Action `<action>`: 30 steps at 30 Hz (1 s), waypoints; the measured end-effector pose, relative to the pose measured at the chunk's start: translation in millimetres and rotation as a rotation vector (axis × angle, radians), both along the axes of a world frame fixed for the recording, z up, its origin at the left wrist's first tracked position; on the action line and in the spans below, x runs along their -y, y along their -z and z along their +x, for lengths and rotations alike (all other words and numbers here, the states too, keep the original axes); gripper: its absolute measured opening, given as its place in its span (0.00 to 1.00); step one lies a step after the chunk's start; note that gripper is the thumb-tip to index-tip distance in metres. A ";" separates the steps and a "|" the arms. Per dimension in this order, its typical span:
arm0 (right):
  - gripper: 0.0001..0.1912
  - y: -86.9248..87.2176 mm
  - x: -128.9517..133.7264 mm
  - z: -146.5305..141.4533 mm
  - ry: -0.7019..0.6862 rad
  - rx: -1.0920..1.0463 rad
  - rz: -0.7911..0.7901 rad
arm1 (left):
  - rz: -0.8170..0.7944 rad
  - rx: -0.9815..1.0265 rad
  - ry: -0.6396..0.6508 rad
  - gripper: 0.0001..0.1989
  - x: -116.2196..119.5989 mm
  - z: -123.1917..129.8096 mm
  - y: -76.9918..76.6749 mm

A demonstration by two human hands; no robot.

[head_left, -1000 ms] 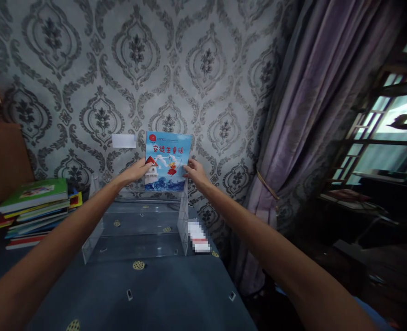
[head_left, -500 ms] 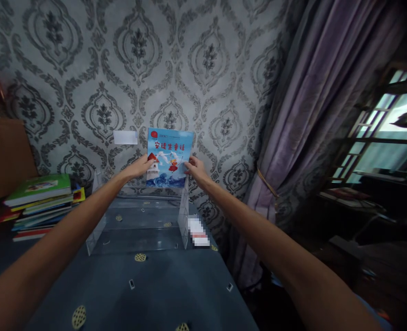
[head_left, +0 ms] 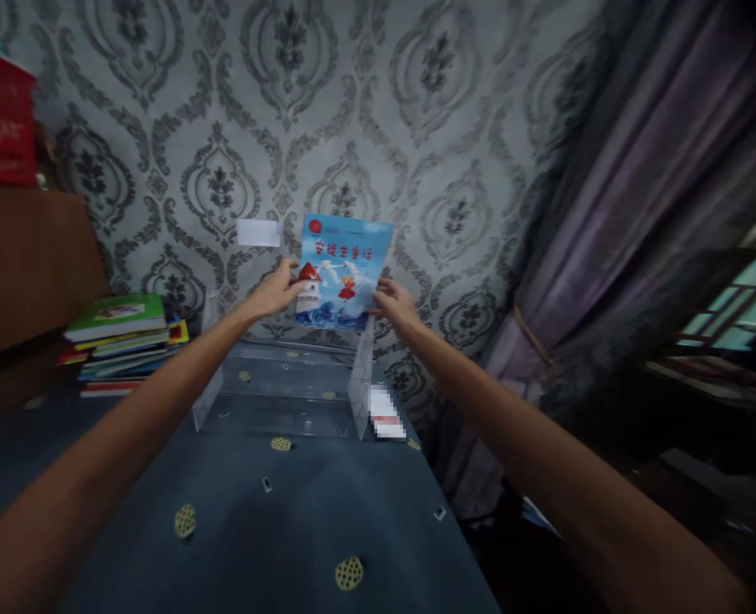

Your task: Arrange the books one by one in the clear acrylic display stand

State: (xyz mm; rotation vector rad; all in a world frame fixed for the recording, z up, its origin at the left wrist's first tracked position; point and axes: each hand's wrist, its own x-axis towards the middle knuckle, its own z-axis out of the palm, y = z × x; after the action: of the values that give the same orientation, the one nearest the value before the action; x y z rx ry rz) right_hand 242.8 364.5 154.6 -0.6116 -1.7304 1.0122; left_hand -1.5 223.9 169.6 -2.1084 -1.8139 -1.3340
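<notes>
Blue covers the front of the book [head_left: 343, 243], which stands nearly upright between the two hands, at the back of the clear plastic rack [head_left: 361, 384]. Over the last second it has barely shifted against the wall [head_left: 455, 111]; what has changed is the left hand [head_left: 274, 290]. Its fingers have come away from the book's left edge and are spread, the thumb just at the cover. The right hand [head_left: 398, 305] keeps a pinch on the opposite edge. That suggests the book is close to settled, with less of the holding left to do, though whether its bottom edge rests on the rack is hard to tell in this dim view. The rack sits below both hands on the worktop [head_left: 237, 495]. Left of the left hand lies a pile of books [head_left: 122, 345]; below the right hand, beside the rack, is a pixelated white packet [head_left: 387, 414].
</notes>
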 end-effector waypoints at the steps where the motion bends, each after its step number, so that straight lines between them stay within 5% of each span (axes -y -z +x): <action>1: 0.19 2.7 1.8 1.6 -0.005 -0.008 -0.004 | 0.019 -0.036 -0.055 0.27 9.4 2.0 3.2; 7: 0.22 33.6 43.3 26.5 0.170 -0.044 0.209 | 0.159 -0.249 -0.293 0.21 80.2 -12.6 35.8; 12: 0.14 92.0 132.4 57.9 0.115 0.119 0.240 | 0.132 -0.164 -0.742 0.22 137.7 -90.3 65.1; 16: 0.15 156.6 199.5 60.9 -0.042 0.284 0.116 | -0.144 -0.133 -0.990 0.26 169.0 -155.1 82.7; 22: 0.15 220.2 252.6 40.2 -0.199 0.373 -0.010 | -0.371 -0.225 -1.005 0.34 181.3 -200.6 87.8; 30: 0.18 225.8 256.2 34.7 -0.279 0.393 -0.117 | -0.579 -0.406 -0.954 0.30 182.4 -224.3 80.2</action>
State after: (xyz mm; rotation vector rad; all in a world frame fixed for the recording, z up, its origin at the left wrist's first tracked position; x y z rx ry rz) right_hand 277.5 108.4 -71.3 -0.6904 -2.1562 1.2566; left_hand -225.8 41.5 89.4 -1.1319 -2.6140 -0.1579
